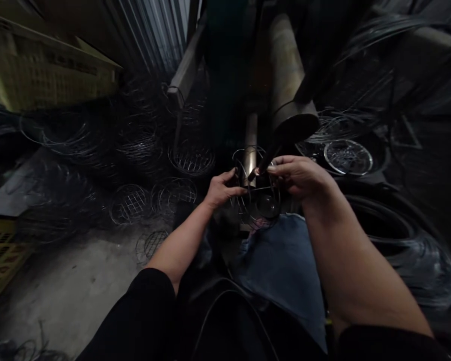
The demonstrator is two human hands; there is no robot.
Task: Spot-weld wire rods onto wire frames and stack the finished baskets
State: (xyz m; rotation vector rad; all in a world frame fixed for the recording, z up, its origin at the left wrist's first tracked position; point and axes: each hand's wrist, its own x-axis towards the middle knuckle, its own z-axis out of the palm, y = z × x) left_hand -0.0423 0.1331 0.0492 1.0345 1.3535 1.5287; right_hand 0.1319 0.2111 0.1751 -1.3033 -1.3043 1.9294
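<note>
A round wire basket frame (261, 189) surrounds the end of a shiny metal rod (250, 168) in front of me. My left hand (223, 188) pinches the frame's left side between thumb and fingers. On the opposite side, my right hand (296, 173) is closed with thumb and index finger together by the wire, close to a dark pointed arm with a copper-coloured tip (256, 172). Whether a separate small piece sits in the right fingertips is too dark to tell. Above them hangs a thick metal cylinder (295, 118).
Round wire grids (131, 204) lie on the floor at left, near stacked wire rings (139, 145). Yellow crates (60, 80) stand further left. A basin holding a metal ring (349, 157) and a large black tyre-like ring (383, 220) are at right. Blue cloth (281, 260) covers my lap.
</note>
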